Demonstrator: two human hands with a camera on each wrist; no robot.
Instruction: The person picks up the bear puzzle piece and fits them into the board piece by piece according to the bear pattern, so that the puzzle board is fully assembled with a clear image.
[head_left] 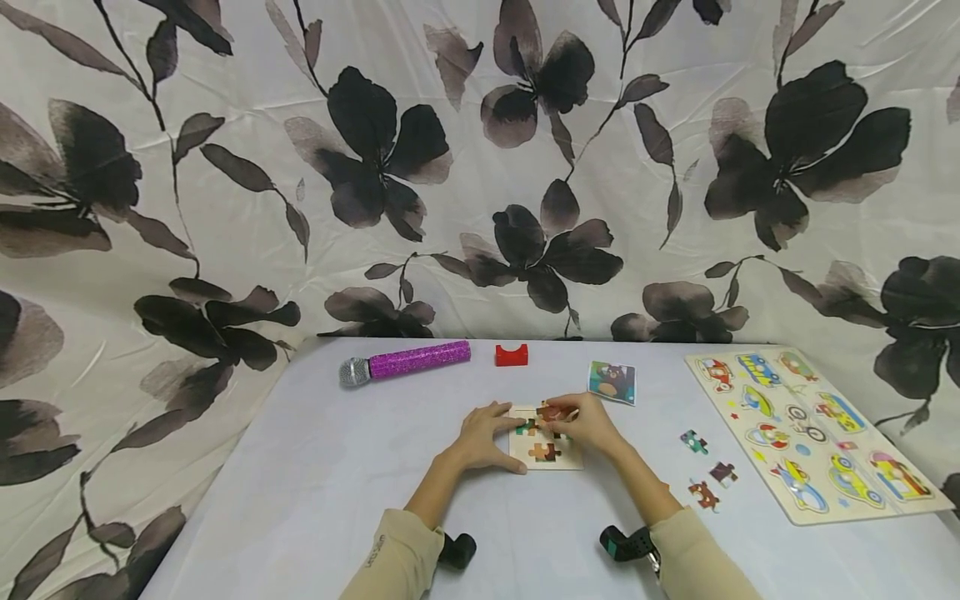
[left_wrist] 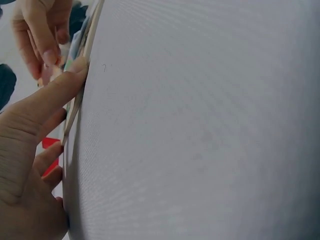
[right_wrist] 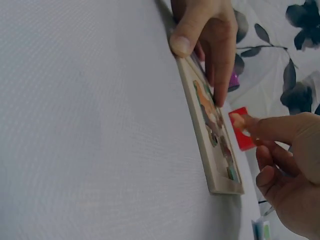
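A small wooden jigsaw board [head_left: 555, 466] lies on the table with several pieces [head_left: 544, 452] set in it. My left hand [head_left: 478, 437] steadies the board's left side, fingers spread; its thumb [left_wrist: 62, 87] presses at the near edge. Over the far part of the board, my right hand [head_left: 592, 427] pinches a puzzle piece [left_wrist: 47, 75] between thumb and fingers. Its fingertips partly hide that piece. In the right wrist view, the board's pale rim [right_wrist: 198, 135] shows beneath both hands.
Loose jigsaw pieces [head_left: 703, 494] lie right of my right forearm. A bear picture card [head_left: 612, 383], a red block [head_left: 512, 356] and a purple microphone [head_left: 420, 360] stand farther back. A large vehicle puzzle board [head_left: 813, 446] covers the table's right side.
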